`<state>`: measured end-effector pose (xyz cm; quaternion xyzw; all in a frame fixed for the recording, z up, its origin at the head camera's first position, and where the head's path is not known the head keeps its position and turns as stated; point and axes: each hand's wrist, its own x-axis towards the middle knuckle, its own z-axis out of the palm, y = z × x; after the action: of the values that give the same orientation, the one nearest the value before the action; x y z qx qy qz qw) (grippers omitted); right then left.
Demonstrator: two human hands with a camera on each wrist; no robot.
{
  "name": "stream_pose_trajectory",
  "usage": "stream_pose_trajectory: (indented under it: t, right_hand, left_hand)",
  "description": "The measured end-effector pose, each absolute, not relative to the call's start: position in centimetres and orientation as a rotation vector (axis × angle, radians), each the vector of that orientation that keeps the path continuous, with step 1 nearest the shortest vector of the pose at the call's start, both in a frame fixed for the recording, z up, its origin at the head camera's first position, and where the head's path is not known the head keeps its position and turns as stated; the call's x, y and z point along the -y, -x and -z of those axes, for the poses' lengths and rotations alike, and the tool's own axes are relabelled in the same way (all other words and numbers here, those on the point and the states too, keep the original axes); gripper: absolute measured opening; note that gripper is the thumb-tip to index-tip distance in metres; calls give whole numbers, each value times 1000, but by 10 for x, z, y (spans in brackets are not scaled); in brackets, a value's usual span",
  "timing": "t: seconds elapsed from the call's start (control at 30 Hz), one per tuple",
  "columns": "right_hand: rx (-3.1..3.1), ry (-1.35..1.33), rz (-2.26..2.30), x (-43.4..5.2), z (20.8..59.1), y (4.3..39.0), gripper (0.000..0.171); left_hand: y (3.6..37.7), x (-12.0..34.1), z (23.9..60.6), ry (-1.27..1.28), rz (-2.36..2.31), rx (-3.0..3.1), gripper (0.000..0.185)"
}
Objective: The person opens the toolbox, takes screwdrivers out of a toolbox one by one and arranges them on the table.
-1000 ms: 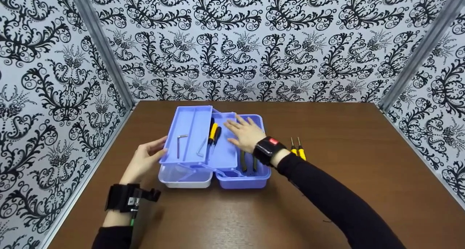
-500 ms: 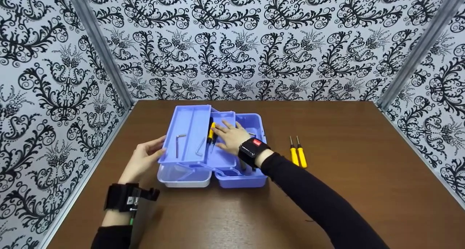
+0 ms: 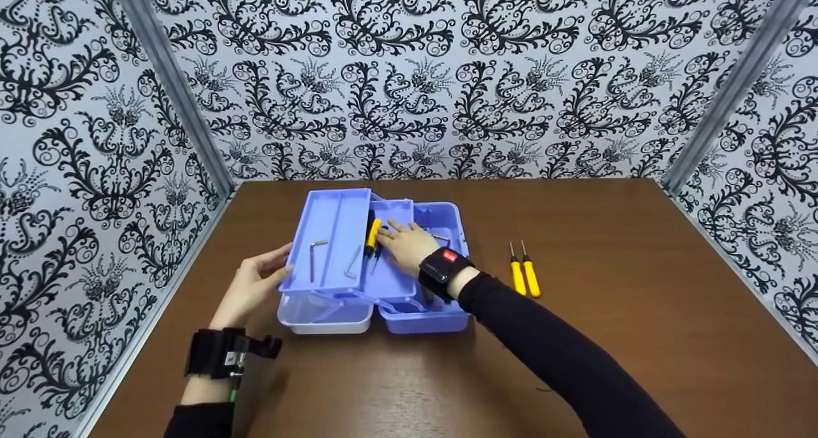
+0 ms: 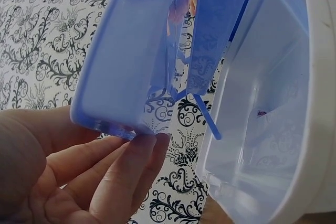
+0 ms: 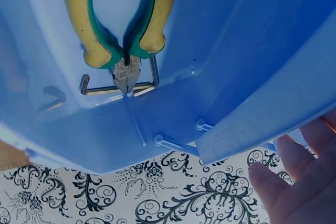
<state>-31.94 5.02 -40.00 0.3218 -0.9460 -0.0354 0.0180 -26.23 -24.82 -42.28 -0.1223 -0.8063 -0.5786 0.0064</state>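
Note:
A blue toolbox [image 3: 428, 323] stands with its tiered trays unfolded to the left. At the left, my left hand [image 3: 255, 281] grips the edge of the upper tray [image 3: 329, 217], thumb and fingers on either side of it in the left wrist view. My right hand [image 3: 409, 247] is over the middle tray [image 3: 393, 284] with fingers extended, fingertips beside a yellow-handled screwdriver [image 3: 373, 232]. An L-shaped hex key [image 3: 312, 262] lies in the upper tray. In the right wrist view, pliers [image 5: 105, 51] with yellow-green handles and a bent hex key [image 5: 100, 90] lie in the box bottom.
Two yellow-handled screwdrivers [image 3: 524, 278] lie side by side on the brown table [image 3: 613, 284], right of the toolbox. The whitish translucent lid [image 3: 329, 328] sits open under the upper tray. Patterned walls enclose the table's back and sides.
My right hand has moved left from over the box's right side to the middle tray's screwdrivers, then held nearly still. The left hand keeps its grip on the upper tray.

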Motion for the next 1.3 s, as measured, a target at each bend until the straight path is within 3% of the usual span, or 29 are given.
stream_pose_trajectory:
  t: [0.23, 0.57, 1.3]
  right_hand:
    - [2579, -1026, 384, -48, 403, 320, 23]
    - [2304, -1144, 565, -48, 405, 318, 20]
    - [2299, -1094, 303, -89, 387, 318, 8]
  left_hand:
    - [260, 248, 422, 390, 1741, 2537, 47]
    - [259, 248, 421, 405, 1739, 2545, 48]
    - [259, 247, 422, 376, 1700, 2559, 47]
